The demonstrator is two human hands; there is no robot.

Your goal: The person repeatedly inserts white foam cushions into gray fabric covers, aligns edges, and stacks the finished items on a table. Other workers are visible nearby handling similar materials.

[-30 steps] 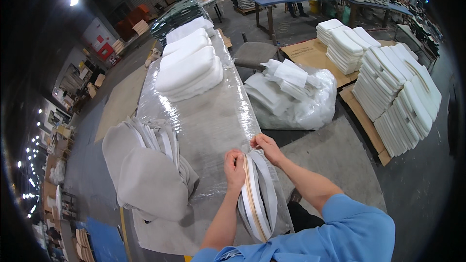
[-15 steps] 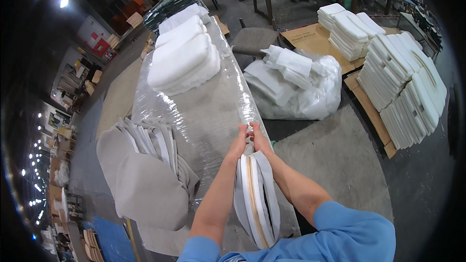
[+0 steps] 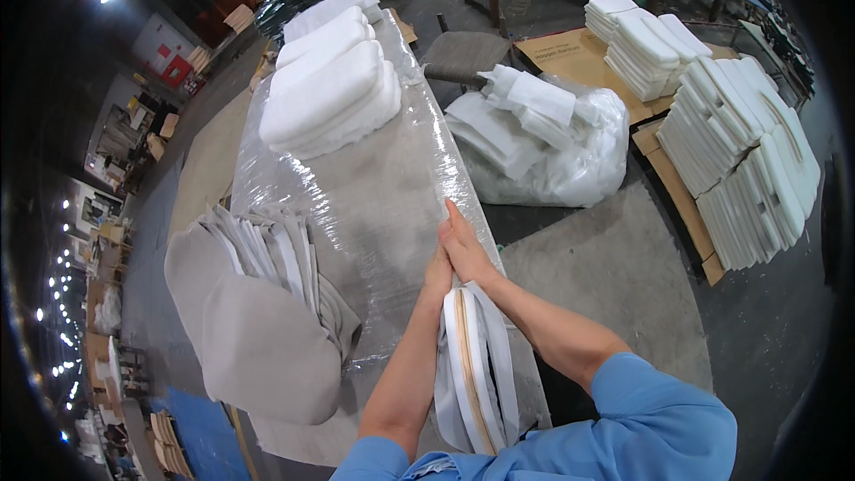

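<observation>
So you've got the big plastic-wrapped table (image 3: 383,191) running away from you, with the white pads (image 3: 329,93) piled on its far part and a heap of grey covers (image 3: 267,343) on its near left. The one you're working on, the zippered cover (image 3: 478,370), is at the near right edge of the table, up on its side between your forearms, with its tan zipper (image 3: 467,365) facing up and running near to far.

Step-wise, I'd say you're partway through handling that cover, with your hands together at or just past its far end. My guess is the next move calls for parting your palms enough to get a proper hold on the fabric near the zipper.

Pose: both arms reach forward from the near side and meet in a V. Your right hand (image 3: 466,248) lies palm-in against your left hand (image 3: 438,273), its fingers fairly straight and pointing far. The left fingers are mostly hidden behind it, so I can't tell if any fabric is pinched in there.
</observation>
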